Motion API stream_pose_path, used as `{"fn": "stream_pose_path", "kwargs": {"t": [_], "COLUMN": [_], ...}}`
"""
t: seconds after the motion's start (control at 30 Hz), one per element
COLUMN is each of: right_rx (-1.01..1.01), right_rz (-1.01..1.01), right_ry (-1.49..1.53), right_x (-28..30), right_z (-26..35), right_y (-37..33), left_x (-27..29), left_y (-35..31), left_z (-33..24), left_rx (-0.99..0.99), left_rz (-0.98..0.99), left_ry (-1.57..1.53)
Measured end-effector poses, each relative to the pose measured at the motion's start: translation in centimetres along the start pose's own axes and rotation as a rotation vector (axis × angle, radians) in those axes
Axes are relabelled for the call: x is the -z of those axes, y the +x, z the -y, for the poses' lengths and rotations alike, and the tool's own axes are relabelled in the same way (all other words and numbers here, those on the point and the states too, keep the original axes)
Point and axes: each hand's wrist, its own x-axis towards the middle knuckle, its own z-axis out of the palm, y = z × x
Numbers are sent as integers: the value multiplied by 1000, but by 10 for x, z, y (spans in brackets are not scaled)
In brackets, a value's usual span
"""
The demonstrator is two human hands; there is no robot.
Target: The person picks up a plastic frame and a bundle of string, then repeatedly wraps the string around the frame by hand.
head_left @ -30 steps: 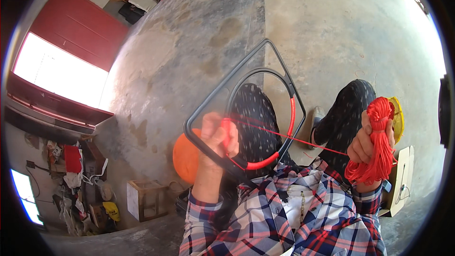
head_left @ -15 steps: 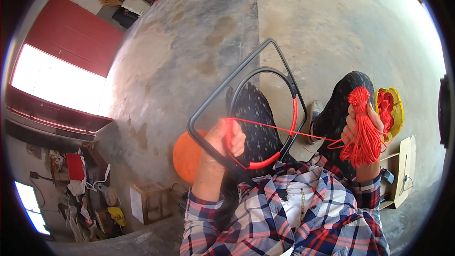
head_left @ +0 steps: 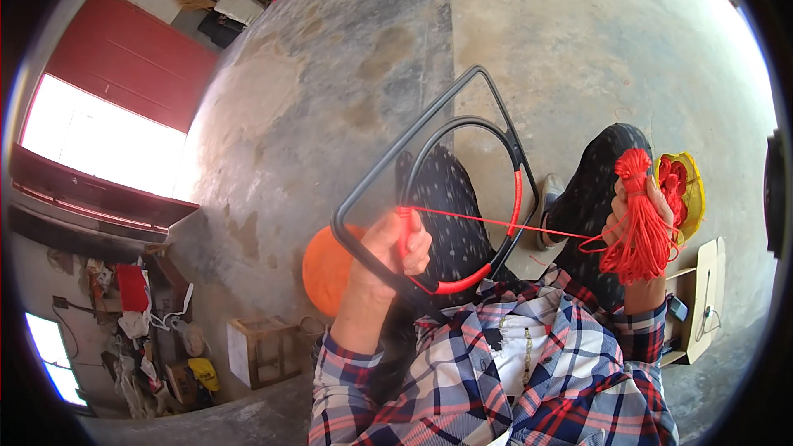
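My left hand (head_left: pixel 388 252) is closed around the left side of a dark grey metal frame (head_left: pixel 405 144), a rounded, pointed outline with a ring (head_left: pixel 467 122) inside it. Red cord is wound tightly around parts of the ring, with one red wrapping (head_left: pixel 465 282) at the bottom and another on its right side. From my left hand a taut red strand (head_left: pixel 496 221) crosses the ring to the right. It leads to a thick tied bundle of red cord (head_left: pixel 640 231), which my right hand (head_left: pixel 618 215) grips. The bundle hides part of my right fingers.
A yellow basket (head_left: pixel 696 198) holding red cord stands right of my knee. An orange round object (head_left: pixel 326 272) is beside my left forearm. A wooden stool-like frame (head_left: pixel 264 351) stands lower left, an open pale box (head_left: pixel 704 301) at right.
The metal frame and my left hand have shifted slightly to the right. My right hand and the cord bundle have also moved a little right. The strand remains stretched between them.
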Motion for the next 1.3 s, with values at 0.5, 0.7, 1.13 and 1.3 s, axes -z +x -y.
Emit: {"fn": "stream_pose_path", "kwargs": {"t": [0.5,0.7,1.13,1.3], "right_rx": [-21,-29,-43,-31], "right_rz": [4,41,-69,-318], "right_ry": [44,28,-67,-157], "right_x": [-1,9,10,19], "right_z": [-2,0,-8,-29], "right_y": [3,2,7,27], "left_x": [6,-20,-26,-39], "left_y": [3,5,5,5], "left_z": [3,-6,-6,10], "left_rx": [94,-86,-25,-259], "left_rz": [39,-63,-73,-225], "left_ry": [59,181,-49,207]}}
